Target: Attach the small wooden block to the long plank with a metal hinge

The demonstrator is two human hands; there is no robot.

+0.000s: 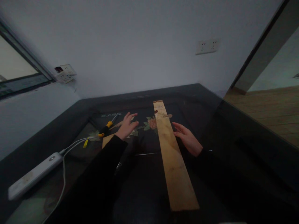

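A long pale wooden board (171, 155) lies lengthwise on the dark table (137, 186), its near end toward me. My right hand (188, 138) is beside the board's right edge, fingers apart and pointing at it; whether the fingertips touch it I cannot tell. To the left, my left hand (127, 126) hovers over the table with fingers spread and nothing in them. Partly hidden under my left wrist is another piece of wood (106, 140). A screwdriver (106, 128) with a yellow and black handle rests just left of that hand.
At the left lies a white power strip (35, 174) with white cables (64, 174) and a yellow tag (85, 143). A small shiny object (118, 168) lies near my left sleeve. Behind the table stands a wall with sockets (207, 46). The tabletop bears a flower print.
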